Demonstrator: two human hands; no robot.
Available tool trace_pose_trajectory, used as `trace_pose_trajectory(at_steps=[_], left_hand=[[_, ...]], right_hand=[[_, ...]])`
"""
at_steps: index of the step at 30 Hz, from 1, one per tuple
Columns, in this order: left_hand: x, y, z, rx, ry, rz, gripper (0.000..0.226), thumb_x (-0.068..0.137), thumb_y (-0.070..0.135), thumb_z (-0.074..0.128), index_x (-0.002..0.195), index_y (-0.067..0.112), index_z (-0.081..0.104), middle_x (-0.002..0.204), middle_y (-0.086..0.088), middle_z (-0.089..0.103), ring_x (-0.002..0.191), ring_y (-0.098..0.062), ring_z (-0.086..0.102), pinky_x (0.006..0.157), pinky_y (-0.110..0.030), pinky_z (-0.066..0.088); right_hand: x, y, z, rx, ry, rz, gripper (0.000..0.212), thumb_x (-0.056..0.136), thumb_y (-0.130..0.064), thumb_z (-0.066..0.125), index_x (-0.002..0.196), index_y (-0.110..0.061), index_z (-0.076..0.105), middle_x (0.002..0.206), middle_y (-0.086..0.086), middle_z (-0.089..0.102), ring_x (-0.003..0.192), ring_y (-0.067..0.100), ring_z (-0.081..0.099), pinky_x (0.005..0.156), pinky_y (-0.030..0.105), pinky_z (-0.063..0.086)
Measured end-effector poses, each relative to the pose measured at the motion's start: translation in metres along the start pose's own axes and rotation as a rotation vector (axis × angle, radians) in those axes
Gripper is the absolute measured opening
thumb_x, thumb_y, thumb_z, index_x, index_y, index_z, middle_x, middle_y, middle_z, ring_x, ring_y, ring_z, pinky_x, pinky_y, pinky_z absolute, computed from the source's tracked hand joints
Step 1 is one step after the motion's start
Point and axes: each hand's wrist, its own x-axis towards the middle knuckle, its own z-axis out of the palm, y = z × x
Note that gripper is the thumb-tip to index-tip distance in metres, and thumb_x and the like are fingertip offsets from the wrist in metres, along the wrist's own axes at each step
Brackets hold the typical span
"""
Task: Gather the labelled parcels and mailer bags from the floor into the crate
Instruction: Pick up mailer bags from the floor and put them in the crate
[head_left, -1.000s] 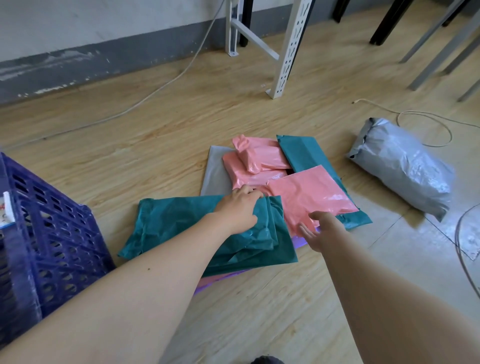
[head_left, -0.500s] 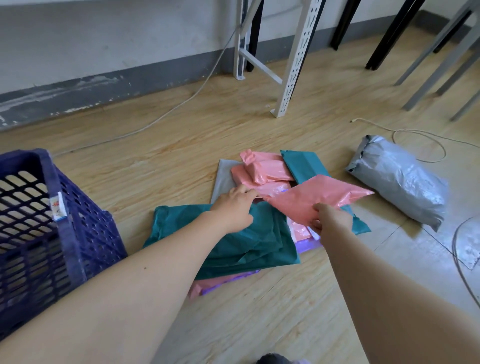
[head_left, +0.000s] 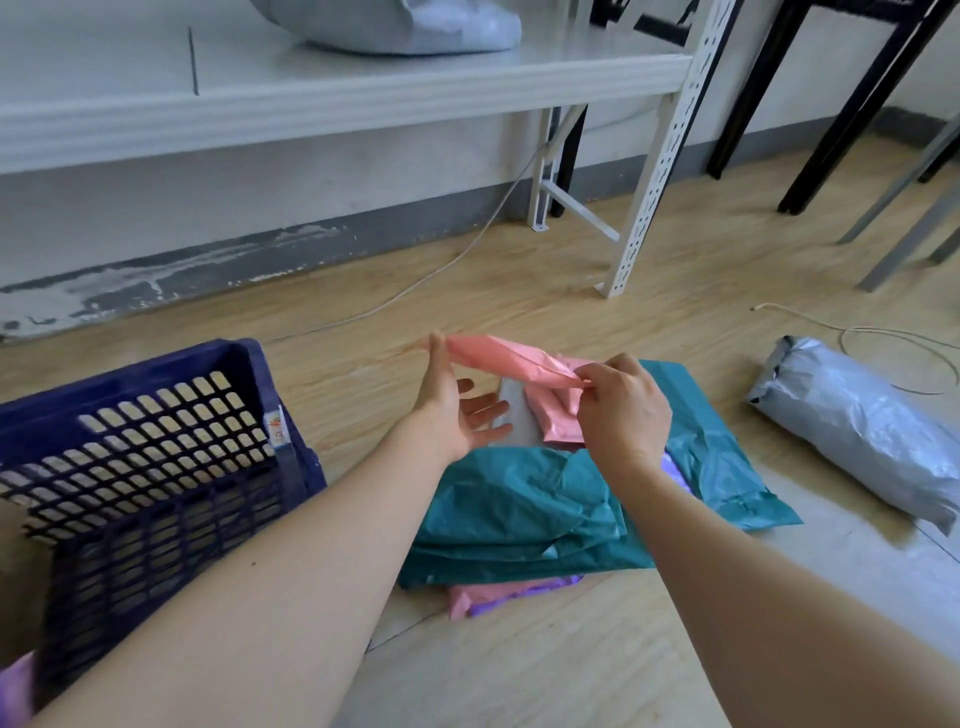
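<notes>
Wood-look flooring (head_left: 519, 291) is stretching to a grey-skirted wall, where a white shelving rack (head_left: 660, 171) is standing beyond the fingertips with a pale grey sack (head_left: 415, 26) lying on its shelf. Left of the left fingers, a dark blue crate (head_left: 156, 374) is sitting on the floor, its open top facing up. Directly below both sets of fingers, crumpled teal mailer bags (head_left: 519, 509) are lying heaped over purple and pink ones (head_left: 519, 592), with more pink bags (head_left: 556, 421) and a flat grey one (head_left: 511, 410) showing between the hands. Well to the right of the right fingers, a stuffed grey parcel (head_left: 857, 431) is resting on the floor. A white cable (head_left: 415, 286) is trailing along the wall side.

The pink mailer (head_left: 509, 358) is hanging in the air above the pile, nearly edge-on, its long axis running left to right between the two hands. The right hand (head_left: 623, 410) is pinching its right end between thumb and curled fingers. The left hand (head_left: 452, 410) is lying open, palm turned inward and fingers spread, only its raised thumb touching the mailer's left end.
</notes>
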Motion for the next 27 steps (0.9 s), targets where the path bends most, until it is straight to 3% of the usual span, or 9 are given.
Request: trace_pose_trajectory(at_steps=[3, 7, 11, 14, 18, 20, 23, 25, 27], left_hand=[[-0.009, 0.018, -0.033, -0.099, 0.031, -0.018, 0.068, 0.086, 0.066, 0.044, 0.106, 0.001, 0.052, 0.1, -0.021, 0.062, 0.089, -0.032, 0.064, 0.069, -0.044, 0.054], [-0.026, 0.032, -0.065, 0.038, 0.115, 0.049, 0.008, 0.09, 0.001, 0.045, 0.087, 0.001, 0.053, 0.075, -0.012, 0.056, 0.065, -0.021, 0.056, 0.048, -0.027, 0.054], [-0.03, 0.036, -0.088, 0.011, 0.209, 0.105, 0.016, 0.085, -0.008, 0.042, 0.09, 0.004, 0.053, 0.073, -0.006, 0.053, 0.065, -0.016, 0.053, 0.056, -0.028, 0.05], [-0.038, 0.038, -0.094, -0.028, 0.242, 0.117, 0.019, 0.086, -0.009, 0.043, 0.077, 0.006, 0.05, 0.076, -0.008, 0.057, 0.066, -0.018, 0.056, 0.059, -0.029, 0.049], [-0.051, 0.048, -0.098, -0.053, 0.261, 0.101, 0.02, 0.086, -0.011, 0.042, 0.073, 0.003, 0.048, 0.073, -0.01, 0.054, 0.062, -0.018, 0.052, 0.056, -0.028, 0.05], [-0.059, 0.054, -0.104, -0.004, 0.247, 0.115, 0.018, 0.084, -0.012, 0.044, 0.077, 0.004, 0.049, 0.078, -0.01, 0.055, 0.067, -0.019, 0.054, 0.066, -0.031, 0.051], [-0.075, 0.064, -0.12, 0.063, 0.223, 0.161, 0.02, 0.078, -0.012, 0.043, 0.083, 0.006, 0.051, 0.078, -0.007, 0.053, 0.068, -0.017, 0.055, 0.072, -0.031, 0.052], [-0.09, 0.073, -0.135, 0.126, 0.3, 0.247, 0.026, 0.073, -0.009, 0.048, 0.097, 0.001, 0.053, 0.083, -0.01, 0.053, 0.071, -0.019, 0.055, 0.071, -0.032, 0.052], [-0.105, 0.086, -0.157, 0.309, 0.459, 0.414, 0.062, 0.071, -0.001, 0.057, 0.131, 0.005, 0.041, 0.105, -0.013, 0.054, 0.089, -0.025, 0.056, 0.075, -0.035, 0.048]], right_hand=[[-0.005, -0.026, 0.009, 0.099, -0.036, -0.016, 0.029, 0.082, -0.005, 0.053, 0.1, -0.014, 0.074, 0.108, 0.004, 0.062, 0.098, 0.027, 0.058, 0.067, 0.029, 0.035], [-0.017, -0.045, 0.024, 0.119, -0.039, -0.083, 0.03, 0.077, 0.006, 0.053, 0.096, -0.008, 0.072, 0.111, 0.005, 0.063, 0.097, 0.031, 0.059, 0.065, 0.027, 0.029], [-0.029, -0.064, 0.029, 0.166, -0.086, -0.038, 0.051, 0.079, 0.008, 0.048, 0.125, -0.015, 0.055, 0.136, 0.002, 0.049, 0.103, 0.03, 0.057, 0.068, 0.029, 0.035], [-0.03, -0.08, 0.032, 0.361, -0.071, 0.219, 0.05, 0.087, -0.001, 0.045, 0.135, -0.015, 0.044, 0.134, 0.008, 0.051, 0.107, 0.032, 0.057, 0.075, 0.033, 0.042], [-0.035, -0.107, 0.026, 0.879, -0.595, 0.564, 0.031, 0.094, -0.03, 0.054, 0.119, -0.011, 0.055, 0.107, 0.012, 0.067, 0.088, 0.025, 0.066, 0.084, 0.039, 0.055], [-0.045, -0.122, 0.026, 0.963, -0.782, 0.517, 0.028, 0.09, -0.015, 0.06, 0.118, -0.012, 0.055, 0.107, 0.011, 0.068, 0.086, 0.025, 0.066, 0.079, 0.038, 0.055], [-0.05, -0.15, 0.025, 1.047, -0.663, 0.534, 0.04, 0.083, 0.011, 0.049, 0.114, -0.012, 0.055, 0.101, 0.007, 0.065, 0.086, 0.025, 0.062, 0.071, 0.037, 0.056], [-0.05, -0.166, 0.021, 0.96, -0.556, 0.492, 0.038, 0.084, 0.007, 0.041, 0.115, -0.009, 0.058, 0.089, 0.004, 0.063, 0.08, 0.023, 0.059, 0.067, 0.035, 0.054], [-0.054, -0.181, 0.019, 0.79, -0.519, 0.354, 0.028, 0.093, -0.009, 0.04, 0.114, -0.007, 0.06, 0.083, 0.002, 0.06, 0.078, 0.022, 0.055, 0.062, 0.031, 0.048]])
